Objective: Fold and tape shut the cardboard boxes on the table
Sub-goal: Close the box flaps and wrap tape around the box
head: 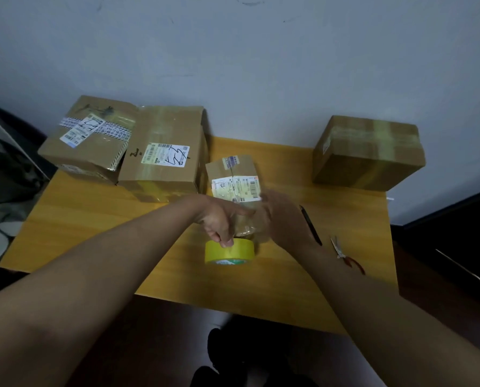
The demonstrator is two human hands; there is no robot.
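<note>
The left hand (219,222) curls its grip round the yellow tape roll (229,252), centre of the table (93,230). The right hand (286,219), blurred, leaves its grip unreadable beside the small box (233,174) at 12 o'clock. Boxes crowd 10 o'clock (163,149); one taped box (367,152) overhangs the 2 o'clock edge. Pen (311,224) and scissors (345,255) lie at 3 o'clock.
</note>
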